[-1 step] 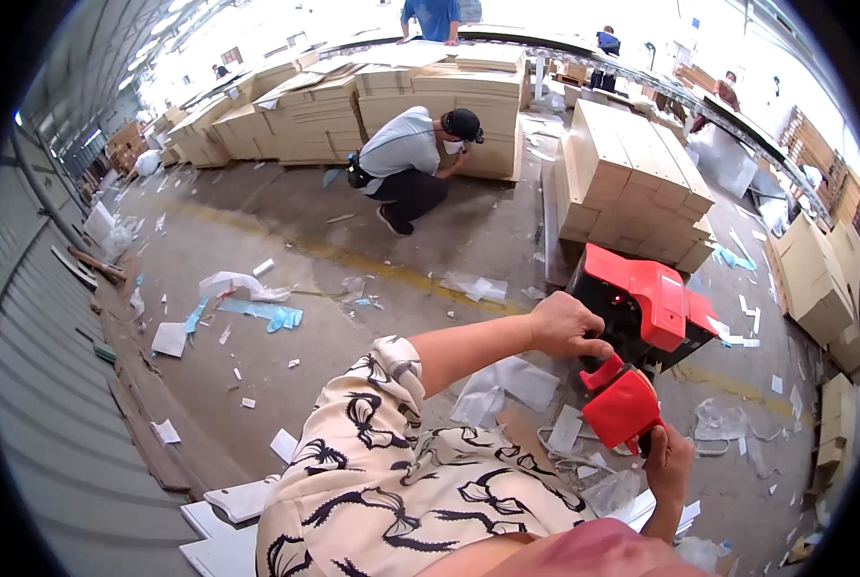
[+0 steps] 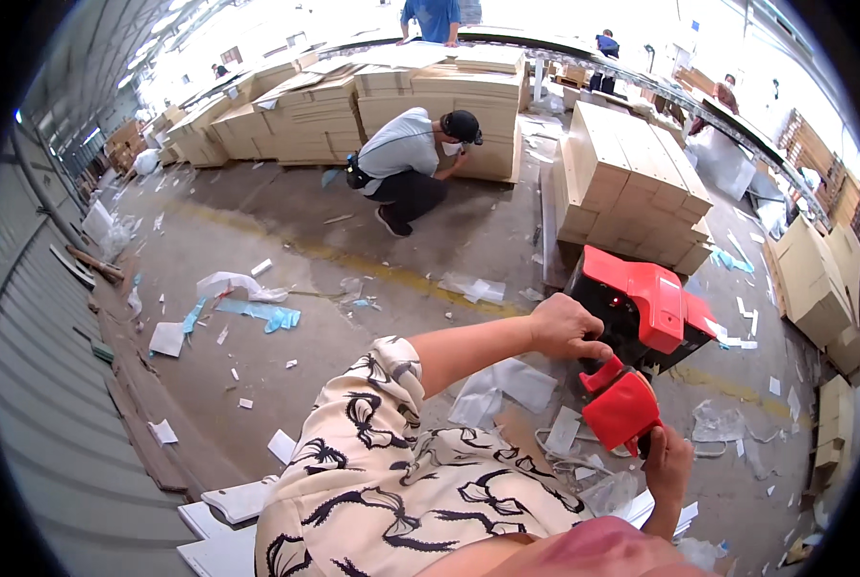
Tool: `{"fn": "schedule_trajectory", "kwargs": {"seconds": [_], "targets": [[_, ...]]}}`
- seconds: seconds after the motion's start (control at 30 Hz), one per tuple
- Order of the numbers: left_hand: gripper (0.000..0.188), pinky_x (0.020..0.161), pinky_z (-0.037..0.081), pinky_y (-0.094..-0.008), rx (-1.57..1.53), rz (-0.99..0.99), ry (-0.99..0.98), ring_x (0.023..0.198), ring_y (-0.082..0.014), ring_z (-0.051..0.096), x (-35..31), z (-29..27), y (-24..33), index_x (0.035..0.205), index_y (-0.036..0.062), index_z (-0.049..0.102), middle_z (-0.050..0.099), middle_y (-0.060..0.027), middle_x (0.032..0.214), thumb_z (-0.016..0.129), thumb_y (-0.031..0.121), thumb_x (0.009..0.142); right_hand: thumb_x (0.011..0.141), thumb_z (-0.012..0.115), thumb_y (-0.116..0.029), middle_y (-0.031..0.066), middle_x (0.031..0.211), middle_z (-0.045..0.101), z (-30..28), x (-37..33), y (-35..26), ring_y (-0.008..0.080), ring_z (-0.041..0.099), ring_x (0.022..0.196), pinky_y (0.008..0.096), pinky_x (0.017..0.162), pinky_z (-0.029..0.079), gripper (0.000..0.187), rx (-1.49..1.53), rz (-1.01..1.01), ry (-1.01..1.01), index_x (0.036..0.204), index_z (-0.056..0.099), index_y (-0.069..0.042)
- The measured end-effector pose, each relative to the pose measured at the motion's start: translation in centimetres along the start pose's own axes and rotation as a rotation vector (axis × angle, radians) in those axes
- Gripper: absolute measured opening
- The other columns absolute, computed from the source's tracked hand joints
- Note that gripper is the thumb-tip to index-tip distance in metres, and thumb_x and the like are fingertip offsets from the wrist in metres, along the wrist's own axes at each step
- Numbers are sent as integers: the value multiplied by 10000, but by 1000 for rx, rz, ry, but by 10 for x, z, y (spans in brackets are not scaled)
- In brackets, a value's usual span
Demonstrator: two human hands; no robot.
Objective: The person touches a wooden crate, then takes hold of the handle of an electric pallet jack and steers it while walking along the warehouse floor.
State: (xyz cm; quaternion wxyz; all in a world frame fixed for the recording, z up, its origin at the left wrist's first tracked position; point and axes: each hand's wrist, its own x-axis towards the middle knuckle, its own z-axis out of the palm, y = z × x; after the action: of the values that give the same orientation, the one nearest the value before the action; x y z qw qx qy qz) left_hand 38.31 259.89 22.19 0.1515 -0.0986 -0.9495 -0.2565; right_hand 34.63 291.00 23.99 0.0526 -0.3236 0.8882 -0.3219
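Note:
A red-and-black powered pallet truck [image 2: 646, 298] stands in front of me, to the right, with a small red light lit on its black face. Its red control handle [image 2: 622, 413] tilts toward me. My left hand [image 2: 567, 329] is closed at the far end of that handle, thumb along the red edge; its fingertips are partly hidden. Around the near end, my right hand [image 2: 669, 462] is closed, its fingers wrapped at a dark grip beside the red cover.
Stacked boards [image 2: 632, 173] stand beyond the truck, more boards [image 2: 295, 115] in a row at the back. A person [image 2: 406, 163] in a cap crouches there. Plastic film [image 2: 242, 286] and paper scraps litter the floor. A corrugated wall [image 2: 55, 385] runs along the left; a conveyor [image 2: 738, 125] crosses behind.

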Motion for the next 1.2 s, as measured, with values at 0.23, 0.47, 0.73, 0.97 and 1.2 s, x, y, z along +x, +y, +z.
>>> {"fn": "schedule_trajectory", "kwargs": {"seconds": [0.23,0.47,0.73,0.97,1.2], "targets": [[585,546,439,-427,14,-18,-56,656,-358,589,-1,-5,-4,718,104,614,584,-137,643,485,671,781,909,460,-417,176,644,601,3,0,-2,370,603,621,423,561,445,447,-25,19,21,782,623,-20],[635,531,435,-424,-13,27,14,620,-350,585,0,-2,1,668,85,615,575,-145,612,472,695,775,919,417,-504,212,624,567,4,-3,5,391,575,587,427,541,424,580,37,46,12,738,580,22],[594,512,425,-415,-17,57,50,604,-345,579,1,-1,0,642,94,599,568,-133,598,518,668,772,931,437,-469,168,573,535,3,0,3,282,567,527,390,511,411,540,98,1,20,731,580,12],[604,517,428,-409,-28,36,21,607,-347,578,3,-1,5,651,88,609,569,-138,601,510,670,776,922,454,-452,177,582,544,3,-2,15,290,580,543,394,528,418,511,22,-6,42,740,587,7],[646,504,409,-420,10,10,-14,597,-356,565,0,-4,7,639,86,604,551,-147,583,465,700,782,920,453,-444,157,590,571,0,-1,3,255,584,551,379,542,429,518,80,73,6,733,581,22]]}}
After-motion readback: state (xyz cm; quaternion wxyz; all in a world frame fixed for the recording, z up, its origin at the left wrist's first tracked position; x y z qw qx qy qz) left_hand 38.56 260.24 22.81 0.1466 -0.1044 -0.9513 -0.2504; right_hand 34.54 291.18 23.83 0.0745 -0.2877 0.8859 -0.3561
